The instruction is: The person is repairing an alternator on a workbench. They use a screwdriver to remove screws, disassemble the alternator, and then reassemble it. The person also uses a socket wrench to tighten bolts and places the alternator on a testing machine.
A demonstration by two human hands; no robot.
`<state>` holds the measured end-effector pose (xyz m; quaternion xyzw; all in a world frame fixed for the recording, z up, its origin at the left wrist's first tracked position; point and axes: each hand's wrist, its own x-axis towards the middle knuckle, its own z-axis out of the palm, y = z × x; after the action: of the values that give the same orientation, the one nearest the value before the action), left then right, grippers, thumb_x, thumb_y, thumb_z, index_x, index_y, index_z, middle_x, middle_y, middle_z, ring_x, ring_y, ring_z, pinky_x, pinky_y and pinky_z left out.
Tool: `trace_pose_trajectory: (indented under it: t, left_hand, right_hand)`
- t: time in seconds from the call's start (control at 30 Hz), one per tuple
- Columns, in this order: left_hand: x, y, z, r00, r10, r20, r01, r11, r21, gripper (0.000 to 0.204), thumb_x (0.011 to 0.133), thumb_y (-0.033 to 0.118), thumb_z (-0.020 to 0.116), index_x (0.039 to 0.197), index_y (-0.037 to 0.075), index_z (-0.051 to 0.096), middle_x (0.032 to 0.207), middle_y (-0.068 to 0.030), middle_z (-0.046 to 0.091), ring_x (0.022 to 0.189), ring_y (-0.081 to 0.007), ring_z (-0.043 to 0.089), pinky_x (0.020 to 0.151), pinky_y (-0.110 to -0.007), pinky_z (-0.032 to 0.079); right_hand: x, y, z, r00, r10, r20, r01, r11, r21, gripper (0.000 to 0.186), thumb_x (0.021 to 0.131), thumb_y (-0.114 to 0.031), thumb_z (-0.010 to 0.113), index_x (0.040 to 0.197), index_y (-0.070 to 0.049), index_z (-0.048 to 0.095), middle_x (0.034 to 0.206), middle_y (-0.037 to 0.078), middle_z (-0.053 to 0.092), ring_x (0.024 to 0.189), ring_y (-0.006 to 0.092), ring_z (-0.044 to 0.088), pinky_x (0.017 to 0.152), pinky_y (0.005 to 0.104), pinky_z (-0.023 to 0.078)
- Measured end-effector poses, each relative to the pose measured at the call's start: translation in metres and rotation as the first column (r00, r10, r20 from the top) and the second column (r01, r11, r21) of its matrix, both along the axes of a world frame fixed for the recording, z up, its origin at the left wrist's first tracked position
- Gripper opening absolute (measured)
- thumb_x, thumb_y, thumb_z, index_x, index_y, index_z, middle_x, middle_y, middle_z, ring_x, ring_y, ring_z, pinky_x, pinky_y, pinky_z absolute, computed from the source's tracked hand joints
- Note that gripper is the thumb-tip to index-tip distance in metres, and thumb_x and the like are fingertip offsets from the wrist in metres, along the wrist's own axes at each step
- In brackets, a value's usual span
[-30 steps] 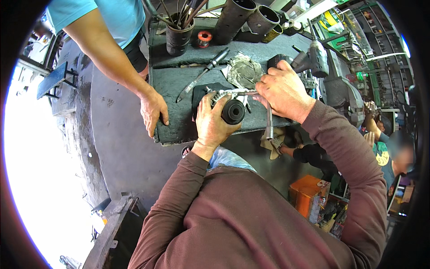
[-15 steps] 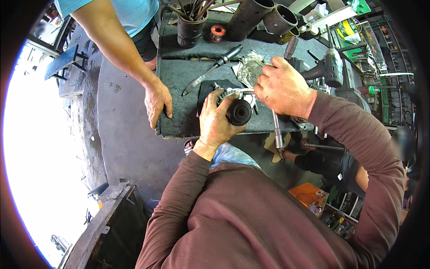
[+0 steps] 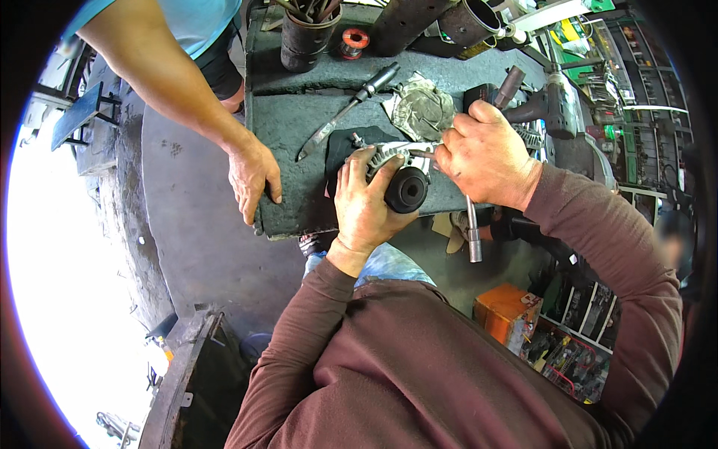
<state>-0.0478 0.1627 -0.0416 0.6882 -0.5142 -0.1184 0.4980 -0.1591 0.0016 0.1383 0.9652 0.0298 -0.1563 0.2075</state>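
Note:
My left hand [image 3: 365, 196] is wrapped round a silver vented housing that looks like an alternator [image 3: 385, 155], at the bench's near edge. A black round pulley [image 3: 407, 190] faces me beside my thumb. My right hand [image 3: 488, 156] is a closed fist round a socket wrench. Its dark upper end [image 3: 510, 86] sticks out above the fist, and a shiny socket end [image 3: 474, 243] hangs below, past the bench edge. From the fist a thin metal shaft [image 3: 422, 154] reaches left to the housing. Whether shaft and wrench are one tool, I cannot tell.
On the dark bench [image 3: 288, 191] lie a long pointed tool [image 3: 348, 112], a crumpled covering [image 3: 420, 111] and a power drill [image 3: 553, 112]. Behind stand a can of rods [image 3: 305, 46] and a red spool [image 3: 354, 43]. Another person's hand [image 3: 254, 178] rests at the left edge.
The view has shifted a little over the bench. My right fist has moved slightly right and nearer, and the wrench's upper end has swung right. My left hand still grips the alternator.

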Motion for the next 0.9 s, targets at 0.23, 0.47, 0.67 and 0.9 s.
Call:
trace_pose_trajectory:
  t: [0.23, 0.47, 0.67, 0.9]
  left_hand:
    - [0.0005, -0.0005, 0.0012, 1.000, -0.013, -0.018, 0.013, 1.000, -0.016, 0.078, 0.056, 0.024, 0.096, 0.131, 0.019, 0.073, 0.139, -0.0178, 0.059, 0.125, -0.0415, 0.062, 0.104, -0.052, 0.055]
    - [-0.0013, -0.0012, -0.0018, 1.000, -0.003, -0.030, 0.001, 0.999, -0.045, 0.079, 0.056, 0.025, 0.095, 0.132, 0.019, 0.072, 0.140, -0.0182, 0.059, 0.126, -0.0422, 0.062, 0.105, -0.053, 0.054]
    - [0.0010, 0.0008, -0.0005, 0.999, -0.027, -0.033, 0.027, 0.999, -0.025, 0.079, 0.057, 0.025, 0.095, 0.132, 0.018, 0.072, 0.140, -0.0188, 0.059, 0.127, -0.0421, 0.061, 0.105, -0.053, 0.053]
    - [0.0001, -0.0022, -0.0004, 1.000, -0.011, -0.016, 0.010, 0.998, -0.054, 0.081, 0.056, 0.025, 0.096, 0.133, 0.018, 0.072, 0.139, -0.0193, 0.058, 0.126, -0.0419, 0.062, 0.104, -0.052, 0.054]
  right_hand:
    - [-0.0020, 0.0013, 0.0003, 1.000, -0.013, -0.013, 0.013, 1.000, 0.027, 0.016, 0.084, -0.031, 0.067, 0.081, -0.017, 0.074, 0.075, 0.000, 0.070, 0.079, 0.0192, 0.067, 0.087, 0.0407, 0.044]
    - [-0.0003, 0.0093, -0.0023, 0.977, -0.211, -0.006, 0.211, 0.977, 0.028, 0.013, 0.083, -0.029, 0.069, 0.081, -0.018, 0.073, 0.074, -0.001, 0.072, 0.078, 0.0187, 0.072, 0.082, 0.0415, 0.048]
    - [-0.0011, 0.0077, 0.0026, 0.977, -0.211, -0.035, 0.213, 0.976, 0.041, 0.014, 0.084, -0.029, 0.068, 0.081, -0.016, 0.073, 0.074, 0.001, 0.073, 0.075, 0.0207, 0.074, 0.079, 0.0423, 0.050]
    - [0.0021, 0.0075, 0.0005, 0.971, -0.240, -0.013, 0.241, 0.970, 0.037, 0.014, 0.085, -0.029, 0.068, 0.080, -0.016, 0.073, 0.070, 0.001, 0.072, 0.071, 0.0208, 0.074, 0.077, 0.0419, 0.050]
